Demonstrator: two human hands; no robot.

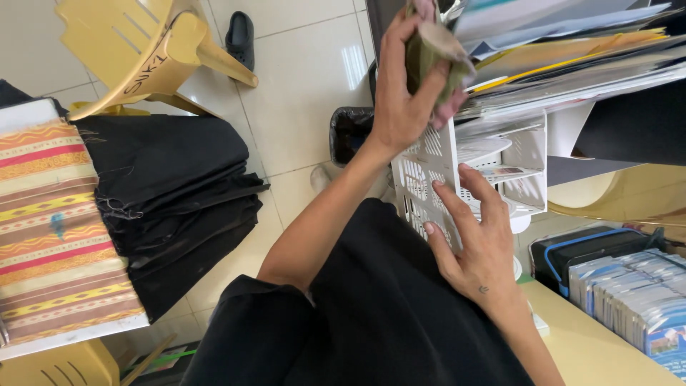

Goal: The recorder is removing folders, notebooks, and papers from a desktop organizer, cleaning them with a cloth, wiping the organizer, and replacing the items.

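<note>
Your left hand (404,93) is raised high, fingers curled tight around one olive-green roll of tape with a brown cardboard core (432,46), which sits just under the overhanging edge of the paper stack at the top of the view. Your right hand (475,246) holds nothing: its fingers are spread flat and pressed against the perforated side wall of the one white plastic tiered paper tray (514,154). That tray carries a fanned stack of folders and papers in white, yellow and grey (572,50), whose edges jut out toward your raised hand. Below your hands, black cloth (386,307) covers your lap. To your right, one black box with a blue rim (572,254) sits on the tan desk surface (593,343), beside a packed row of blue-and-white printed cards (636,297); room there is tight. To your left, one stack of folded black fabric (182,207) lies beside one striped woven cloth in orange, red and yellow (53,236). Beyond them, one yellow plastic chair (143,50), one black sandal (240,36) and one black waste bin (350,132) stand on the pale tiled floor (300,93), which gives open space between them.
</note>
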